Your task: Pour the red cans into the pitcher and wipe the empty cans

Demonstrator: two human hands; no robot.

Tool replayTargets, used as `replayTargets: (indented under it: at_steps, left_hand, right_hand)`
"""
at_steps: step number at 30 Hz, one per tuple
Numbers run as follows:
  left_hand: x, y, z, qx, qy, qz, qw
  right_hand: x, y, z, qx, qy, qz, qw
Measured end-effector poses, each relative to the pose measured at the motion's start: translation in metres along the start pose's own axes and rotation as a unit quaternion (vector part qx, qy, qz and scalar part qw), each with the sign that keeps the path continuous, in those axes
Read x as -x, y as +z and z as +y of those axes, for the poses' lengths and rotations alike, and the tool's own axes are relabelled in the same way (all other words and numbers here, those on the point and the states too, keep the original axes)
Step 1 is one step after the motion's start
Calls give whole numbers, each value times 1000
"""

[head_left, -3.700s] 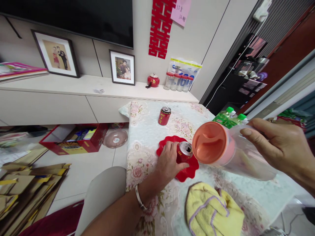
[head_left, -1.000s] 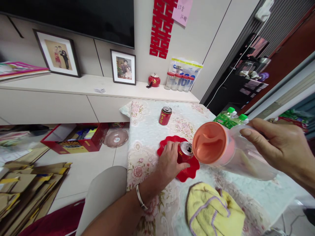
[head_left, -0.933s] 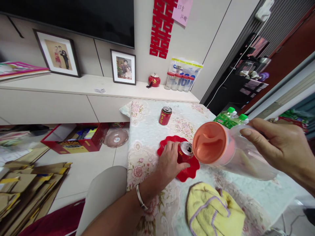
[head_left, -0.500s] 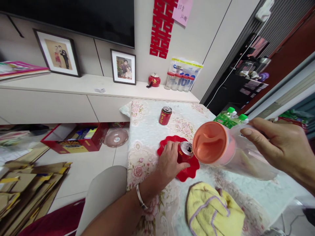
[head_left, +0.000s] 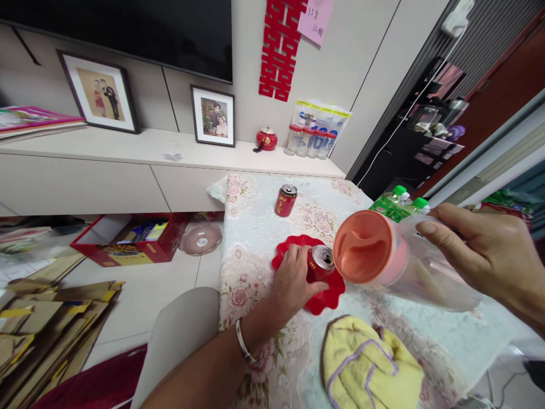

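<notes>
Flowered cloth covers the table (head_left: 255,227), which stands before a pale cabinet carrying two framed photographs and a small red pot (head_left: 266,140). On the cloth sits a red plate (head_left: 330,295) with a scalloped rim, and on that plate stands a red can (head_left: 320,263), its top open. The left hand (head_left: 293,281) reaches in from the lower left, forearm stretched across the table edge with a bracelet at the wrist, fingers curled around the side of the can and the thumb lying along the plate. The right hand (head_left: 485,255) comes in from the right, raised above the table, fingers closed over a clear jug (head_left: 409,267) that is tipped sideways so its pink lid faces the can, just beside it. Near the front edge lies a yellow cloth (head_left: 370,363). Farther back stands a second red can (head_left: 285,200), well apart, and two green bottles (head_left: 394,203) show behind the jug.
</notes>
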State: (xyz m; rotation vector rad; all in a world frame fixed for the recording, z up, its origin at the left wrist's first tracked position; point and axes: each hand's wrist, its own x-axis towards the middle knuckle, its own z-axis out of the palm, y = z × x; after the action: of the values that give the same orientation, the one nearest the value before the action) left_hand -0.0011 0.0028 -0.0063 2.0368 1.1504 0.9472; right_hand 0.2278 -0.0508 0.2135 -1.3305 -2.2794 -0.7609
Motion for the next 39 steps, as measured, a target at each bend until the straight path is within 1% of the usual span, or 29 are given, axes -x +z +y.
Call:
replayTargets:
  at_steps: [6,18,25,32,39]
  left_hand:
    - [0,-1,2,0,-6,-6,1000]
    - [1,0,0,4,-2,0,1000]
    - [0,0,-2,1,7,2,1000]
    - [1,4,-5,0,17,17,1000]
    - [1,2,-3,3,10,11,1000]
  right_hand:
    - [-1,0,-1,-1,2,-2,1000]
    - [-1,1,-1,4,-8,3,1000]
    - [0,1,0,-4,1,-2,1000]
    - [0,0,-1,-1,-5,-5,1000]
    - [0,1,0,-1,-6,-9,1000]
